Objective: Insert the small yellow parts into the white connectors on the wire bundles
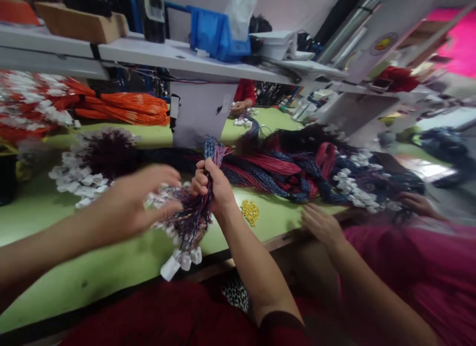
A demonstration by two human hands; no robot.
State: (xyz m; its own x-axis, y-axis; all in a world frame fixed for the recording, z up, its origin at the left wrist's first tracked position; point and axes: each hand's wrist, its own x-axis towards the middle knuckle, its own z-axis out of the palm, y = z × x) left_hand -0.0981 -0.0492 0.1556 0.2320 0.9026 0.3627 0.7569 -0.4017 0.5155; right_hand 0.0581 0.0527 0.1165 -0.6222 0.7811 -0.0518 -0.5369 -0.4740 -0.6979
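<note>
My right hand [211, 185] is closed round a thick bundle of red, blue and black wires [193, 214] that hangs over the green table [92, 271], with white plastic connectors [181, 261] at its lower end. My left hand [139, 202] is blurred by motion; its fingers curl against the left side of the same bundle, touching the connectors there. Above my right fist the wires run up into a bigger heap of wire harnesses [293, 172].
A small pile of yellow pieces [250, 211] lies on the table right of my wrist. Another person's hand [322, 227] and pink sleeve are at the right edge. Orange wire bundles [126, 108] lie at the back left, a shelf [178, 56] above.
</note>
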